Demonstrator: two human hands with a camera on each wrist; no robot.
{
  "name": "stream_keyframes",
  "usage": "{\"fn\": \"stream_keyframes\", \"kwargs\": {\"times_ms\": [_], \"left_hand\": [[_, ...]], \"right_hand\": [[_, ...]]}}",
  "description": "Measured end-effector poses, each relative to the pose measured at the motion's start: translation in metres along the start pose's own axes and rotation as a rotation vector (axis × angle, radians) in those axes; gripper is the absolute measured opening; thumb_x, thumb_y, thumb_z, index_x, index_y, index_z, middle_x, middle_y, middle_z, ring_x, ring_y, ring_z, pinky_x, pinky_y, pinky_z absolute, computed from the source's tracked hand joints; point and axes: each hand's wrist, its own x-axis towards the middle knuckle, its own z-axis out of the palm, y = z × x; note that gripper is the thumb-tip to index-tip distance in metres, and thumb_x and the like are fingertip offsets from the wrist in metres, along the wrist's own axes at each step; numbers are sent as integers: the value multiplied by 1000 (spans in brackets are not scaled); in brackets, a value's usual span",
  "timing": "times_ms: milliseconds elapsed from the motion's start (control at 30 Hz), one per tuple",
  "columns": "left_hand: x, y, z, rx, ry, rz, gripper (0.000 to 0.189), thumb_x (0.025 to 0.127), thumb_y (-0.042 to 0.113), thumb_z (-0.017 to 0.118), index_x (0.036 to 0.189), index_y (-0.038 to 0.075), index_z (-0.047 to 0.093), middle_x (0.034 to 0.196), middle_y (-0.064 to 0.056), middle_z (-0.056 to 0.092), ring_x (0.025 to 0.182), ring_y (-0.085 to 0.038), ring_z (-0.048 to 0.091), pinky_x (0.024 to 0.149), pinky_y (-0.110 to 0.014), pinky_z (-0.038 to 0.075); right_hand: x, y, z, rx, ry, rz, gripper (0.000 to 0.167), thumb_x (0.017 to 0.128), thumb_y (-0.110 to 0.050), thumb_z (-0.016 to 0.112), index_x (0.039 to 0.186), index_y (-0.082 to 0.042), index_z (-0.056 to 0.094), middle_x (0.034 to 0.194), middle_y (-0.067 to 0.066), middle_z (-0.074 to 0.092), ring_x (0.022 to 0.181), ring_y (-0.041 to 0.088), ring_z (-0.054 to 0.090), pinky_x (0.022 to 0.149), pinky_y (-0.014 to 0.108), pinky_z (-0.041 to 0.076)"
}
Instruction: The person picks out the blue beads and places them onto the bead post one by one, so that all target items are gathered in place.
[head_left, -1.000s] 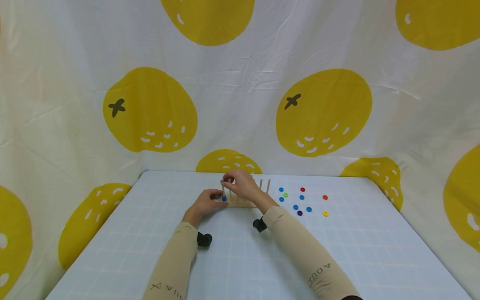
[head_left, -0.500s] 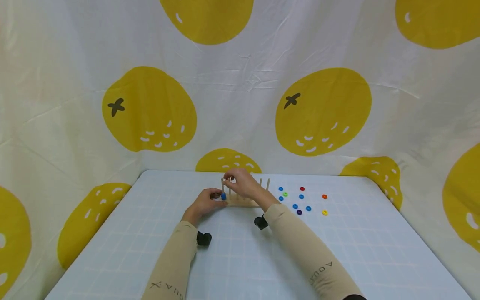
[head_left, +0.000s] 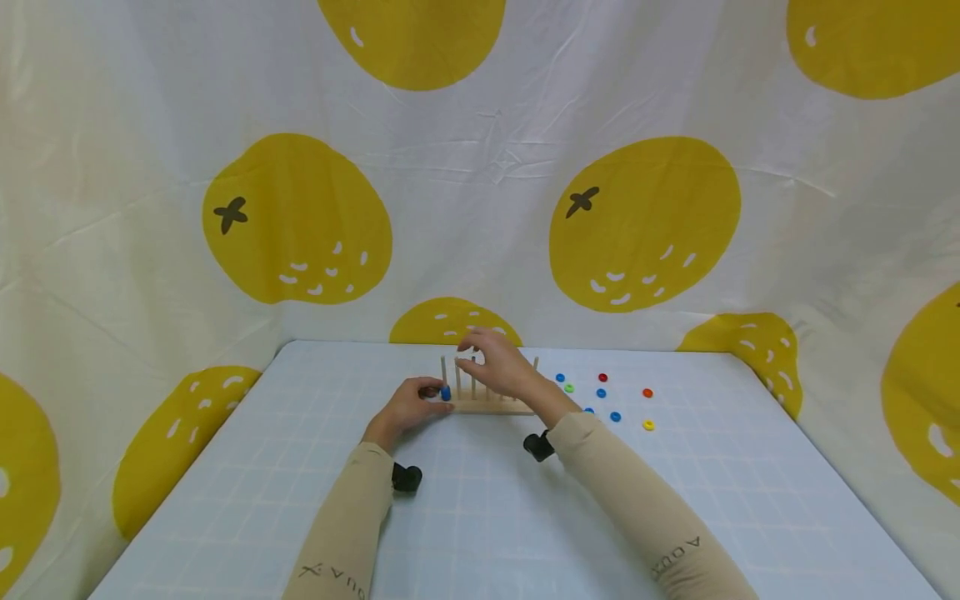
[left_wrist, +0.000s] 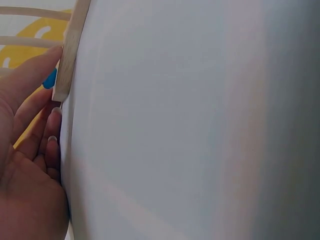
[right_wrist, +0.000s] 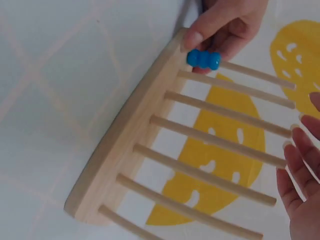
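A wooden rack [head_left: 487, 407] with a row of upright pegs stands on the table. My left hand [head_left: 405, 407] grips its left end, thumb on the front of the base and fingers behind, as the left wrist view shows with the base [left_wrist: 70, 60]. Blue rings [right_wrist: 204, 59] are stacked low on the leftmost peg, right by the left thumb; the other pegs seen in the right wrist view are bare. Above the rack, my right hand [head_left: 504, 367] is raised with thumb and fingers apart and nothing between them. It hides some pegs in the head view.
Loose rings lie right of the rack: a red ring [head_left: 603, 377], an orange ring [head_left: 647, 392], a yellow ring [head_left: 648, 425], a green ring [head_left: 569, 388] and several blue rings [head_left: 602, 393]. A fruit-print curtain [head_left: 465, 217] hangs behind the table.
The right hand lowered a blue ring onto the leftmost peg, let go, and moved up and right with its fingers spreading. The left hand stayed at the rack's end.
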Motion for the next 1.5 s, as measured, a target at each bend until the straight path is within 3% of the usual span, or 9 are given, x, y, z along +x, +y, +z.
{"fn": "stream_keyframes", "kwargs": {"times_ms": [333, 533, 933, 1133, 1500], "left_hand": [[4, -1, 2, 9, 9, -21, 51, 86, 20, 84, 131, 3, 67, 124, -14, 67, 113, -29, 58, 104, -47, 47], [2, -1, 2, 7, 11, -27, 51, 87, 19, 83, 132, 3, 66, 124, -14, 66, 114, -30, 58, 104, -47, 47], [1, 0, 1, -10, 4, -45, 51, 87, 19, 83, 134, 5, 66, 126, -13, 65, 116, -30, 56, 105, -47, 46], [1, -1, 1, -13, -1, -24, 52, 87, 19, 83, 133, 3, 65, 125, -14, 65, 115, -30, 57, 104, -47, 47], [0, -1, 2, -15, 6, -14, 51, 87, 18, 83, 132, 2, 66, 123, -13, 66, 113, -29, 57, 103, -46, 47]], "right_hand": [[-27, 10, -24, 5, 24, 20, 22, 99, -16, 69, 117, -3, 70, 126, 13, 64, 113, 32, 59, 99, 46, 51], [-42, 19, -35, 23, 50, 30, 21, 98, -16, 69, 115, -4, 70, 120, 11, 65, 108, 29, 59, 95, 46, 52], [-77, 47, -61, 25, 79, 131, 24, 98, -16, 70, 118, -3, 70, 117, 13, 66, 104, 28, 59, 91, 47, 53], [-99, 63, -71, 30, 86, 182, 23, 97, -15, 71, 116, -2, 69, 116, 15, 67, 102, 30, 60, 90, 52, 53], [-130, 86, -82, -1, 89, 313, 24, 98, -18, 70, 118, -4, 69, 107, 8, 67, 92, 23, 57, 79, 32, 53]]}}
